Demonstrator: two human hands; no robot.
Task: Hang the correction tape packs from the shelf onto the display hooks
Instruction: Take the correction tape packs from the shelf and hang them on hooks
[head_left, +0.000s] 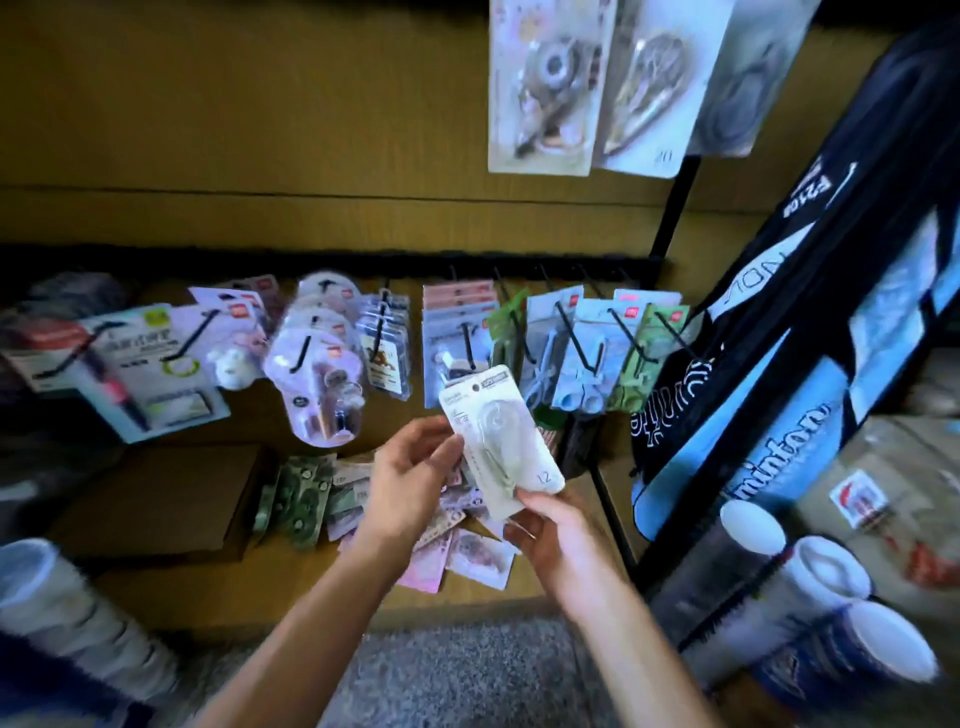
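The correction tape pack (500, 439) is held tilted above the shelf (218, 597), left hand (410, 480) pinching its side, right hand (550, 535) pinching its bottom corner, probably to aim its hang hole at a display hook (470, 343) just beyond.

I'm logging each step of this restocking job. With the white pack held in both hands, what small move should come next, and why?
Probably lift the white correction tape pack up and forward toward a black display hook. Both the left hand and right hand pinch it, its hang hole is at the top, and it is not yet on any hook.
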